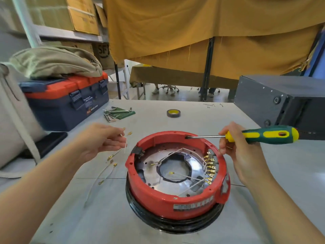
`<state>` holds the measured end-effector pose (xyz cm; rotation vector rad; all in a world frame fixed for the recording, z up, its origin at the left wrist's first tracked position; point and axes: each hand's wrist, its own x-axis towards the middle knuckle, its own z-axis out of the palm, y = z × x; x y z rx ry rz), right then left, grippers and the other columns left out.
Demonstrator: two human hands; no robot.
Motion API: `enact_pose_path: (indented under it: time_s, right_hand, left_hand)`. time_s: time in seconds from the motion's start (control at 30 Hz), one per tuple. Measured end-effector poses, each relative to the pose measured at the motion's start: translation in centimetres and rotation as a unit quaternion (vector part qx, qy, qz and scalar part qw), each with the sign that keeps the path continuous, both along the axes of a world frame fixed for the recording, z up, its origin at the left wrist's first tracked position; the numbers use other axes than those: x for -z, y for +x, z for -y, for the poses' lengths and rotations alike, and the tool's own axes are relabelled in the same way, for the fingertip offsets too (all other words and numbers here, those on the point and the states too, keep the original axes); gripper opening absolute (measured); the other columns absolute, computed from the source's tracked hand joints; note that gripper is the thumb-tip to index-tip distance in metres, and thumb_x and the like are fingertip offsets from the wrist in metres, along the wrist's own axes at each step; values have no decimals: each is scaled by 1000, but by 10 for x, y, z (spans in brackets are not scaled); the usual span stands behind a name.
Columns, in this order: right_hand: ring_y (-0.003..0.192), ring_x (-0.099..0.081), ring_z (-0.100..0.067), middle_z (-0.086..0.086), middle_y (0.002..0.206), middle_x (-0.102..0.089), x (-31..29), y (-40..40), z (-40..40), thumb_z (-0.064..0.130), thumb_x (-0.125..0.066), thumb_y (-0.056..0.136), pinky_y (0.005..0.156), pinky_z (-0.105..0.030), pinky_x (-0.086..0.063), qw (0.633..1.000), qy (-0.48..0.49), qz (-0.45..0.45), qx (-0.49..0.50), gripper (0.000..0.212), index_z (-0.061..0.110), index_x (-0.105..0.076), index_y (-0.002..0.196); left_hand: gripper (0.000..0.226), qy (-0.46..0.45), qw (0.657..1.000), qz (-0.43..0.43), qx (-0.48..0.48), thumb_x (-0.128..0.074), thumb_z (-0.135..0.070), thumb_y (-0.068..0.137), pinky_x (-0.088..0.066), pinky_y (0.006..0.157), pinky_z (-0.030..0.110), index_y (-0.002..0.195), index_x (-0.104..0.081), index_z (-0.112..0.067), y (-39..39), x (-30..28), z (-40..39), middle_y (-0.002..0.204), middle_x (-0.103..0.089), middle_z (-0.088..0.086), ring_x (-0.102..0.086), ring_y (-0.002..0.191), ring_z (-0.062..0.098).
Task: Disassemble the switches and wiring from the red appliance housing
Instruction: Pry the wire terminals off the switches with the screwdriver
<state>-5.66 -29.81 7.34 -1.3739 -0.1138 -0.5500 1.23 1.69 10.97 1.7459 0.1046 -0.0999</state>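
Your left hand [103, 140] pinched a thin white wire [125, 138] tipped with brass spade terminals, held just left of the round red appliance housing [168, 199]. The housing sat open side up at the middle of the grey tabletop [272, 182], on a black ring, showing a shiny metal plate, white wiring and a row of brass terminals [210, 167] along its right wall. Your right hand [233, 148] gripped a green-and-yellow screwdriver [263, 135], its steel shaft lying level over the far rim. More loose wires [107, 170] lay on the tabletop.
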Motion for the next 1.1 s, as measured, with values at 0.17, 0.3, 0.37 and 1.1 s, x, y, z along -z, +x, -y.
enact_pose_path:
  time_s: [0.17,0.3,0.37,1.1]
  right_hand:
    - [45,-50,-11,2,52,-54,3,-1,-5,34,-53,93,50,-19,-48,1000,-24,-5,4,34,22,-63,63]
    - [45,-49,-10,1,51,-54,2,-1,-4,29,-50,96,49,-18,-48,1000,-20,-9,6,37,23,-63,62]
    - [45,-48,-10,2,50,-53,2,-2,-5,31,-50,96,49,-18,-48,1000,-21,-11,7,37,23,-63,62]
    - [39,-42,-10,1,44,-47,-2,-4,0,30,-53,94,43,-23,-41,996,-22,-14,88,33,20,-58,63]
  left_hand:
    - [14,102,993,-63,-17,-62,-6,88,-54,44,24,83,-64,7,-14,31,-39,62,-68,16,-67,50,23]
    - [19,169,982,-79,-21,-61,-6,89,-49,40,21,75,-61,7,-14,49,-44,55,-65,15,-64,45,23]
    - [21,216,974,-63,-23,-61,-7,89,-47,40,20,71,-61,3,-11,50,-45,52,-65,13,-62,42,20]
    - [69,454,769,283,349,-56,-59,84,-14,111,25,144,-30,-37,-1,-4,86,154,-23,-13,-16,139,6]
